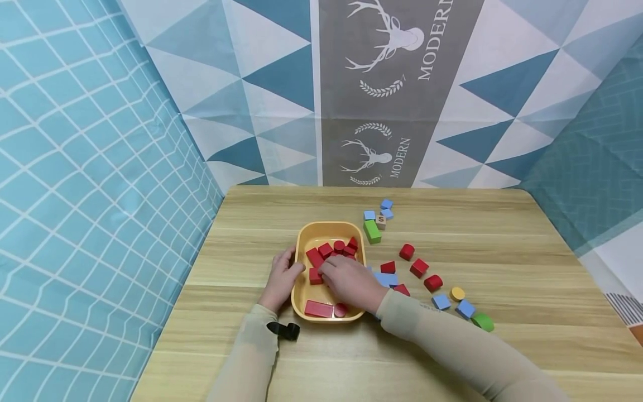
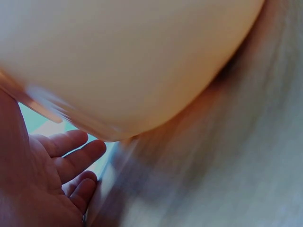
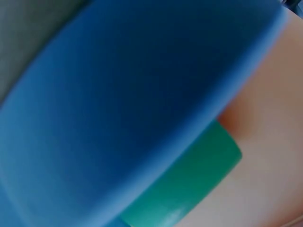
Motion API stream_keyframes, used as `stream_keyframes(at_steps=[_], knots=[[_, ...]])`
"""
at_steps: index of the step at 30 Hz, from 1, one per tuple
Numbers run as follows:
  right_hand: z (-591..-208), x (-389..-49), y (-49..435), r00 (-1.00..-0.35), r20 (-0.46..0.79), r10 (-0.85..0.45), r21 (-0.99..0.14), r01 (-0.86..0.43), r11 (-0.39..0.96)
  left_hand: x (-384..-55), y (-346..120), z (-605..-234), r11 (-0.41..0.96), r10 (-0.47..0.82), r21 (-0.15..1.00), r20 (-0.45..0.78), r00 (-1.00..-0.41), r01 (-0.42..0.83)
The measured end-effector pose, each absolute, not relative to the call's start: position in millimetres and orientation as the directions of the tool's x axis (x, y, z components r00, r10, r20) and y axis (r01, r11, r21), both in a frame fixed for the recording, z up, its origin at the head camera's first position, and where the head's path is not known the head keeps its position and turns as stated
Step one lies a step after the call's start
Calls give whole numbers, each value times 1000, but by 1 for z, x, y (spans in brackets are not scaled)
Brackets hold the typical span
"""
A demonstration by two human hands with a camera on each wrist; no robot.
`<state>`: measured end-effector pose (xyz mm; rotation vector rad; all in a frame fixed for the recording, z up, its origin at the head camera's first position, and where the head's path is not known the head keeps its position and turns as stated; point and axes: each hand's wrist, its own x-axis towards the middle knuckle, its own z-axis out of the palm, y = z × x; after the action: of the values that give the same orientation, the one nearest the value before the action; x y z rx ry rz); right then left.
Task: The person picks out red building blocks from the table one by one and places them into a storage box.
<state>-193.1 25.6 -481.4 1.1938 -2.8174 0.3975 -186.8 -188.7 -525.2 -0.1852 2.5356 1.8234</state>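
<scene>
A yellow-orange tray (image 1: 329,226) holding several red blocks stands on the table. My left hand (image 1: 281,279) holds its left wall, with the thumb over the rim and the fingers outside. In the left wrist view, those fingers (image 2: 78,151) are slightly bent beneath the tray's side (image 2: 142,71). My right hand (image 1: 351,282) reaches over the right rim. Its fingertips are at a red block (image 1: 315,277) and appear to pinch it; the thumb is hidden. A red rectangular block (image 1: 318,309) and a red round block (image 1: 340,310) lie at the tray's near end.
Right of the tray are loose red blocks (image 1: 419,268), blue blocks (image 1: 441,302), a yellow disc (image 1: 457,293) and a green curved block (image 1: 483,321). A green block (image 1: 372,231) and a lettered wooden cube (image 1: 380,222) lie by its far right corner. A blurred blue surface (image 3: 142,94) fills much of the right wrist view.
</scene>
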Motion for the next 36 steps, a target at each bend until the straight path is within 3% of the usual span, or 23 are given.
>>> stream_keyframes(at_steps=[5, 12, 16, 21, 27, 36], knots=[[-480, -194, 27, -717, 178, -674, -293, -692, 659, -187, -189, -526, 317, -91, 942, -83, -992, -108], [-476, -201, 37, -788, 203, -582, -705, -530, 471, -187, -190, -525, 324, -93, 939, -93, -991, -119], [-465, -205, 53, -839, 131, -528, -836, -379, 396, -187, -189, -524, 316, -97, 941, -94, -991, -120], [-447, -214, 86, -876, 34, -481, -827, -295, 479, -187, -188, -525, 310, -90, 944, -91, -992, -114], [-442, -220, 135, -870, -100, -482, -758, -247, 604, -187, -186, -524, 314, -90, 943, -89, -992, -113], [-459, -194, 168, -761, -173, -625, -580, -434, 689, -186, -185, -520, 316, -95, 941, -100, -990, -125]])
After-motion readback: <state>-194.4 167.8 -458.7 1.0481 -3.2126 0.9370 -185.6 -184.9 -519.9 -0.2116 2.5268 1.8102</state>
